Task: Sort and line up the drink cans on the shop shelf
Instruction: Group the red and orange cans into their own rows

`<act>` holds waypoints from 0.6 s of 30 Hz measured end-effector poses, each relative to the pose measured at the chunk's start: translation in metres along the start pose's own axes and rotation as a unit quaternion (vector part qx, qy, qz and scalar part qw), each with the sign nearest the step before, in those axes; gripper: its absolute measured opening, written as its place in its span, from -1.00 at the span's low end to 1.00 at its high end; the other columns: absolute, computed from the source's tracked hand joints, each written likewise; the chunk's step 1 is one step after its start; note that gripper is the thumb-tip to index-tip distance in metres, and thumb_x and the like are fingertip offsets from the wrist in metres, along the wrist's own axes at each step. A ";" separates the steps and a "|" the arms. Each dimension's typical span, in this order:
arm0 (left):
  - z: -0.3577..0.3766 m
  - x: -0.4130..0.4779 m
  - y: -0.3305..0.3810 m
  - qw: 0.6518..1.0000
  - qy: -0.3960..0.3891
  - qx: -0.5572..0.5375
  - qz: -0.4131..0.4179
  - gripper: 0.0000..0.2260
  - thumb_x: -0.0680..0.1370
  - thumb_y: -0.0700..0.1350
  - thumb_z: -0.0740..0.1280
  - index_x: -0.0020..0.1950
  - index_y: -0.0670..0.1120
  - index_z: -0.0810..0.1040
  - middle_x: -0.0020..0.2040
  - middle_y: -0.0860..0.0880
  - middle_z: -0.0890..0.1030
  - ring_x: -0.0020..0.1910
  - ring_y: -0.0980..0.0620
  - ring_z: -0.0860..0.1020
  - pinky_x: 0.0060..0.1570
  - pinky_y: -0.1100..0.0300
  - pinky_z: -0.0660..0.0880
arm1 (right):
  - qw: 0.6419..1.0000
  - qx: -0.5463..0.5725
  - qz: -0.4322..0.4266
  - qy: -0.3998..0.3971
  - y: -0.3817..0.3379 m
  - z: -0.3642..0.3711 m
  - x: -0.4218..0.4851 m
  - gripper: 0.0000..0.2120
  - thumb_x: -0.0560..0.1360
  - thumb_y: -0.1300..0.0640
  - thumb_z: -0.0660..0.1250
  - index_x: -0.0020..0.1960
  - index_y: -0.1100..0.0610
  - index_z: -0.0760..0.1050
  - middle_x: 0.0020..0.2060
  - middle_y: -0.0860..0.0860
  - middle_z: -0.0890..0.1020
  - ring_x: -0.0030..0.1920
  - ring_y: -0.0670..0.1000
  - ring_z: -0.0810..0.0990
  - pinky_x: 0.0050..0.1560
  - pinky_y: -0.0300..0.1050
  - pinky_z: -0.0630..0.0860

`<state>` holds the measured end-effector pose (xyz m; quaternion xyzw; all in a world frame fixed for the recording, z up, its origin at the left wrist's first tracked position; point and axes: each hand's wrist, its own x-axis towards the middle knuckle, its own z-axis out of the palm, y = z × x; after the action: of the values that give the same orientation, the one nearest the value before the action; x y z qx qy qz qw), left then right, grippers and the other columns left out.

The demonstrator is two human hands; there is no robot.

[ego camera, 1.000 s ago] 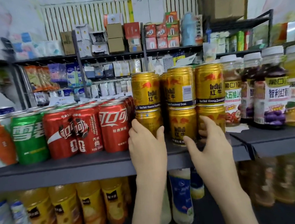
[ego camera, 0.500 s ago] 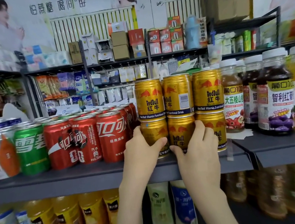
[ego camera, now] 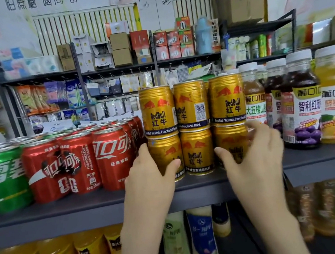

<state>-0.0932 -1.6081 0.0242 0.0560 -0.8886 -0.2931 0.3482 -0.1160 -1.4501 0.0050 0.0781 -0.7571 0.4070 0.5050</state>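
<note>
Gold Red Bull cans stand two high in three columns on the grey shelf (ego camera: pixel 67 209). My left hand (ego camera: pixel 147 181) grips the bottom left gold can (ego camera: pixel 164 150), thumb across its front. My right hand (ego camera: pixel 253 158) wraps round the bottom right gold can (ego camera: pixel 229 140), fingers reaching behind it. Between them the bottom middle gold can (ego camera: pixel 196 150) stands untouched. The top row of gold cans (ego camera: pixel 191 105) rests on the lower ones. Red cola cans (ego camera: pixel 112 160) and a green soda can (ego camera: pixel 3 179) line the shelf to the left.
Juice bottles with white caps (ego camera: pixel 301 101) stand close on the right of the gold cans. Yellow and white bottles (ego camera: pixel 200 238) fill the shelf below. Behind are racks of boxes and packets (ego camera: pixel 120 48).
My right hand has moved from the bottom middle gold can to the bottom right one. My left hand stays on the bottom left can. The view has tilted slightly.
</note>
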 end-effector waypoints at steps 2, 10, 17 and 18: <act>0.006 -0.002 0.006 1.000 0.023 -0.008 -0.020 -0.29 0.43 0.20 0.37 0.45 -0.07 0.19 0.31 -0.02 0.44 0.26 -0.03 0.44 0.18 0.11 0.37 | 0.998 0.014 0.038 -0.044 0.011 -0.010 0.011 -0.22 0.31 0.06 0.54 0.39 0.20 0.23 0.21 0.12 0.38 0.22 0.06 0.32 0.19 -0.10 0.27; 0.008 0.009 0.006 0.999 -0.017 -0.014 -0.037 -0.39 0.45 0.09 0.41 0.38 -0.10 0.27 0.25 -0.07 0.48 0.21 -0.08 0.46 0.11 0.09 0.39 | 0.970 0.036 0.094 -0.224 0.032 -0.012 0.037 -0.27 0.34 -0.01 0.52 0.38 0.03 0.21 0.08 -0.13 0.40 0.10 -0.10 0.40 0.03 -0.18 0.35; 0.007 0.016 -0.004 0.996 -0.060 -0.066 -0.016 -0.50 0.48 0.05 0.40 0.34 0.00 0.31 0.19 -0.03 0.54 0.13 -0.05 0.52 0.11 0.06 0.44 | 0.954 0.073 0.101 -0.273 0.040 -0.013 0.043 -0.37 0.43 0.03 0.45 0.40 -0.07 0.23 0.00 -0.17 0.47 -0.14 -0.08 0.55 -0.46 -0.36 0.42; 0.008 0.016 -0.005 0.996 -0.059 -0.069 -0.013 -0.49 0.48 0.05 0.39 0.36 0.00 0.29 0.20 -0.02 0.53 0.14 -0.04 0.51 0.12 0.08 0.43 | 0.956 0.070 0.096 -0.269 0.040 -0.014 0.042 -0.36 0.43 0.03 0.45 0.42 -0.05 0.23 0.02 -0.18 0.46 -0.02 -0.09 0.53 -0.30 -0.39 0.41</act>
<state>-0.1108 -1.6127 0.0261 0.0260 -0.8845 -0.3609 0.2944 -0.1473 -1.4025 0.0203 0.1470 -0.8382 0.4698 0.2348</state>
